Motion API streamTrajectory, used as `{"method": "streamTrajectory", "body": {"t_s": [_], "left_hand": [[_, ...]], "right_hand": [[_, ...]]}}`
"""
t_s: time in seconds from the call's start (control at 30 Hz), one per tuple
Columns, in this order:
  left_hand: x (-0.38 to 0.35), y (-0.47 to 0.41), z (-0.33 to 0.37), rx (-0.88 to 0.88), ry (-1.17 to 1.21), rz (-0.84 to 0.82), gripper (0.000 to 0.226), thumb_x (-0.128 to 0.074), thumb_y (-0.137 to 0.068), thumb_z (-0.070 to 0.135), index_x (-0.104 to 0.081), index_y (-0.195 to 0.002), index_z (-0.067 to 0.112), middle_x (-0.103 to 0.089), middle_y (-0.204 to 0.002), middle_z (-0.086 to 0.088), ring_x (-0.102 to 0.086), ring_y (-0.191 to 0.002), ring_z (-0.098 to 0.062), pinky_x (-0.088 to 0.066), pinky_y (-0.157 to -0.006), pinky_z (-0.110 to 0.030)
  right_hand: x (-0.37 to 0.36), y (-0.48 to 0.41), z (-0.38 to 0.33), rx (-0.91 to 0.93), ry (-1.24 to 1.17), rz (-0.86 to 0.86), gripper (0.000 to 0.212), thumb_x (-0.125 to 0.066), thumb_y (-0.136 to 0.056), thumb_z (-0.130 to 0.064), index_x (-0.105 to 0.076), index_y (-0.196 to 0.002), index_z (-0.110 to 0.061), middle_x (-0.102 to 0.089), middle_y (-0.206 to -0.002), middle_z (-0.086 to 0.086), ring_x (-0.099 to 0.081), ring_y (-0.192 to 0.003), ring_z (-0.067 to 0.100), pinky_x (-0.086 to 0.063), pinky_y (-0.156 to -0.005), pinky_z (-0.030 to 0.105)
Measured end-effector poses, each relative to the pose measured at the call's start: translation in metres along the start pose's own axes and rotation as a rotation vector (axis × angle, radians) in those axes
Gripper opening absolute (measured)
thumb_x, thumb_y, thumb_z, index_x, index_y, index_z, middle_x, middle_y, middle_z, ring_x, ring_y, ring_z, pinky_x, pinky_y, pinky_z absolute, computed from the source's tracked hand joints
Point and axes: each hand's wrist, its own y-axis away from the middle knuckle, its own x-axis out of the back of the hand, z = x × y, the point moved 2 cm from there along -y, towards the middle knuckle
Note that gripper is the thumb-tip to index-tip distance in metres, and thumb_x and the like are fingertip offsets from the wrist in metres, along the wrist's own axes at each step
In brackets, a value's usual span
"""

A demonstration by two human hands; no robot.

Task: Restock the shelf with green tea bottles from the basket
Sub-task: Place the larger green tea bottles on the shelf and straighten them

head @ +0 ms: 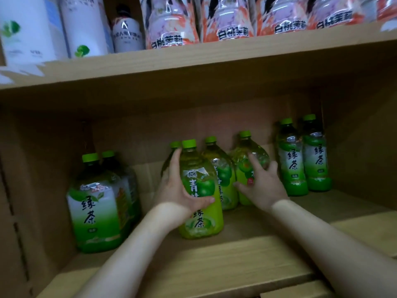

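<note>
Since the green tea bottle (200, 211) stands upright in the middle of the frame on the lower shelf (214, 254), with my left hand (178, 196) wrapped round its left side and thumb across its front, I reckon it only needs a straight push back toward the row (219, 168) behind. My right hand (261, 187) sits just right of it, fingers spread loose against a neighbour bottle (241, 168), gripping nothing. Basket's out of shot.

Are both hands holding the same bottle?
No, the left hand grips the front green tea bottle, while the right hand touches a different green tea bottle farther back and to the right.
</note>
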Motion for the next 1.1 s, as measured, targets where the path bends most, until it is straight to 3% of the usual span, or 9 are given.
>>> {"method": "streamTrajectory", "body": {"t_s": [0.17,0.33,0.47,0.57,0.67,0.73,0.8,0.87,1.1], "left_hand": [[-0.001,-0.001,-0.019,0.034,0.17,0.008,0.128,-0.086,-0.029,0.055,-0.019,-0.138,0.054,-0.054,-0.135,0.008,-0.054,-0.12,-0.017,-0.046,-0.102,-0.044],[-0.001,-0.002,-0.024,0.068,0.171,0.06,0.125,-0.095,-0.045,0.034,-0.02,-0.146,0.042,-0.055,-0.134,0.007,-0.054,-0.119,-0.017,-0.045,-0.103,-0.038],[0.004,-0.004,-0.027,0.085,0.093,0.082,0.123,-0.093,-0.049,0.039,-0.021,-0.148,0.033,-0.051,-0.139,-0.001,-0.05,-0.125,-0.023,-0.043,-0.104,-0.041],[0.009,-0.004,-0.036,0.156,0.116,0.02,0.125,-0.093,-0.052,0.03,-0.016,-0.15,0.032,-0.048,-0.137,-0.003,-0.045,-0.129,-0.026,-0.04,-0.106,-0.039],[0.007,0.0,-0.05,0.268,0.31,-0.216,0.129,-0.091,-0.053,0.001,-0.009,-0.15,0.023,-0.061,-0.121,0.004,-0.057,-0.114,-0.019,-0.048,-0.098,-0.035],[0.004,-0.002,-0.058,0.293,0.306,-0.275,0.135,-0.09,-0.047,-0.001,-0.008,-0.151,0.024,-0.064,-0.121,0.001,-0.058,-0.115,-0.021,-0.047,-0.101,-0.041],[0.004,-0.005,-0.062,0.311,0.35,-0.254,0.125,-0.089,-0.038,0.002,-0.027,-0.146,0.021,-0.07,-0.112,0.0,-0.063,-0.108,-0.022,-0.051,-0.096,-0.044],[0.004,-0.004,-0.063,0.332,0.399,-0.228,0.111,-0.086,-0.032,0.003,-0.045,-0.134,0.019,-0.073,-0.105,-0.001,-0.067,-0.102,-0.023,-0.054,-0.091,-0.046],[0.002,-0.005,-0.058,0.303,0.398,-0.129,0.11,-0.082,-0.042,-0.015,-0.04,-0.135,0.027,-0.07,-0.107,-0.001,-0.063,-0.103,-0.024,-0.054,-0.089,-0.046]], "right_hand": [[-0.001,0.002,-0.001,-0.05,-0.056,-0.203,0.104,-0.07,-0.082,-0.039,0.009,-0.15,-0.043,-0.013,-0.149,0.018,-0.029,-0.139,0.039,-0.028,-0.113,0.043],[0.015,0.013,-0.023,-0.147,-0.144,-0.338,0.1,-0.066,-0.084,-0.048,0.008,-0.15,-0.042,-0.004,-0.159,0.017,-0.024,-0.144,0.035,-0.024,-0.115,0.039],[0.003,0.036,-0.065,0.03,-0.283,-0.318,0.092,-0.071,-0.08,-0.046,-0.012,-0.151,-0.042,-0.02,-0.157,0.012,-0.027,-0.143,0.032,-0.028,-0.115,0.04],[-0.013,0.05,-0.084,0.085,-0.359,-0.479,0.106,-0.075,-0.081,-0.035,0.002,-0.154,-0.033,-0.034,-0.154,-0.001,-0.039,-0.138,0.02,-0.034,-0.109,0.027],[-0.018,0.049,-0.088,0.084,-0.297,-0.416,0.11,-0.077,-0.08,-0.029,0.005,-0.154,-0.029,-0.04,-0.152,0.002,-0.045,-0.134,0.022,-0.037,-0.105,0.027],[-0.02,0.05,-0.09,0.087,-0.31,-0.381,0.105,-0.076,-0.079,-0.027,-0.003,-0.154,-0.03,-0.048,-0.145,0.001,-0.051,-0.128,0.023,-0.042,-0.103,0.028],[-0.024,0.052,-0.091,0.087,-0.367,-0.358,0.096,-0.075,-0.079,-0.029,-0.012,-0.152,-0.034,-0.055,-0.138,-0.001,-0.058,-0.119,0.023,-0.048,-0.1,0.035],[-0.025,0.056,-0.092,0.087,-0.34,-0.334,0.096,-0.07,-0.081,-0.031,-0.006,-0.152,-0.039,-0.055,-0.138,0.0,-0.059,-0.116,0.024,-0.048,-0.099,0.037],[-0.025,0.063,-0.094,0.147,-0.252,-0.316,0.098,-0.065,-0.084,-0.029,0.005,-0.153,-0.035,-0.063,-0.124,0.007,-0.065,-0.098,0.029,-0.053,-0.088,0.041]]}}
